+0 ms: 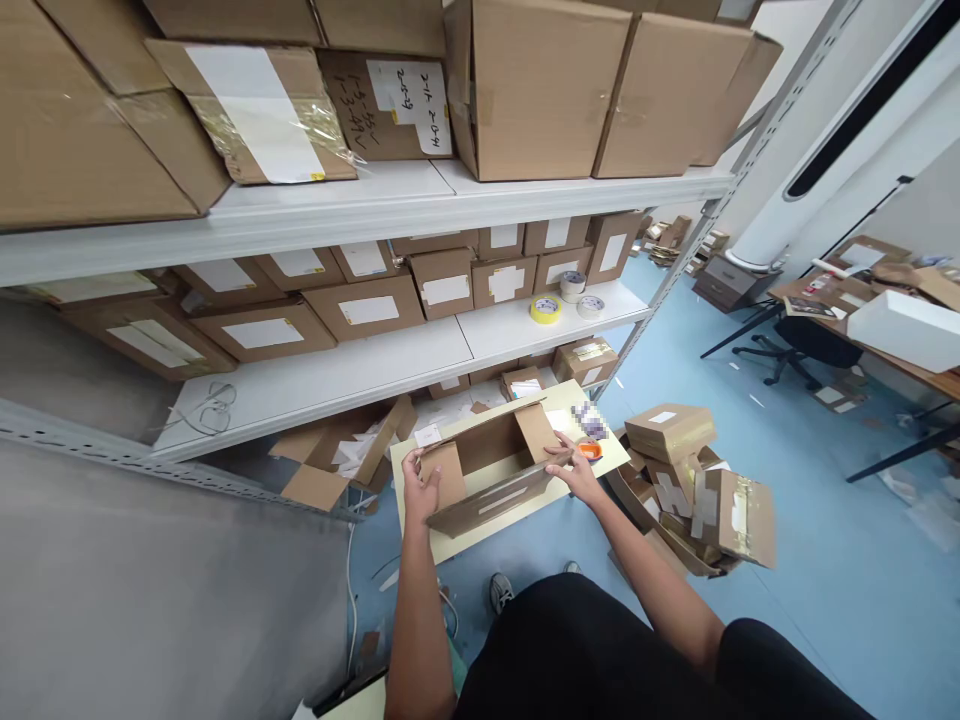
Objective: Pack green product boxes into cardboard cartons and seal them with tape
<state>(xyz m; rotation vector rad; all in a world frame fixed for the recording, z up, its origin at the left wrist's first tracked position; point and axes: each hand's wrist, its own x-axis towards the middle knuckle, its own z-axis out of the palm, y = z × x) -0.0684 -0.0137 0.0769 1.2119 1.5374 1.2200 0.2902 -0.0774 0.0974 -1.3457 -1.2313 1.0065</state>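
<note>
An unfolded cardboard box stands on the pale yellow tabletop, and the tabletop shows through its open middle. Short flaps fold inward at both ends of it. At the left end my left hand grips the box edge, thumb on the inner flap and fingers outside. My right hand closes on the near right corner, its fingers over the top edge. Just beyond that hand lies an orange ring-like object, partly covered. A blurred-out patterned item sits behind it.
Shelves full of labelled cartons rise in front, with several tape rolls on the middle one. An open carton with paper stands left of the table. Right of it, a pile of cartons covers the floor. A desk stands far right.
</note>
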